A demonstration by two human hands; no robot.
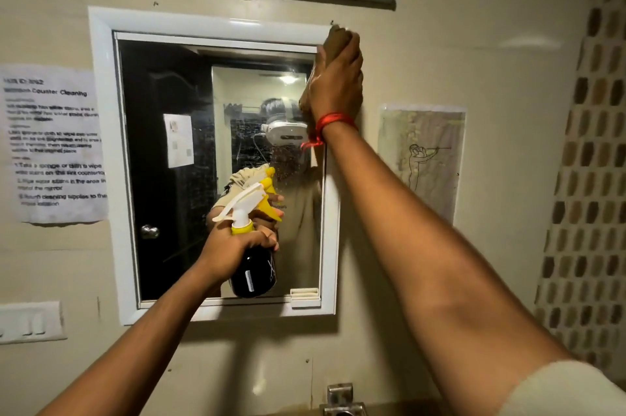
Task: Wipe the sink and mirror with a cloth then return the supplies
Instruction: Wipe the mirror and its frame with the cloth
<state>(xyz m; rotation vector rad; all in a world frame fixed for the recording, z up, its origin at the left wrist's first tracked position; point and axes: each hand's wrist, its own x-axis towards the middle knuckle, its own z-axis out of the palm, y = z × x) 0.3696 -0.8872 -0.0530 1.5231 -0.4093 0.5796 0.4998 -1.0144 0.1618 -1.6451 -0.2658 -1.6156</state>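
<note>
Head view: right hand [338, 77] grip pressed on brown cloth [333, 39], mirror [216, 144] top-right corner; left hand [233, 246] grip clasps spray bottle [252, 275].

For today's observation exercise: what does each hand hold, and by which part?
Left hand grips the spray bottle round its neck and shoulder. Right hand presses a brown cloth against the mirror at its top right corner.

The cloth [333, 39] is mostly hidden under the right hand [338, 77]; notice [54, 144] text blurred
</note>
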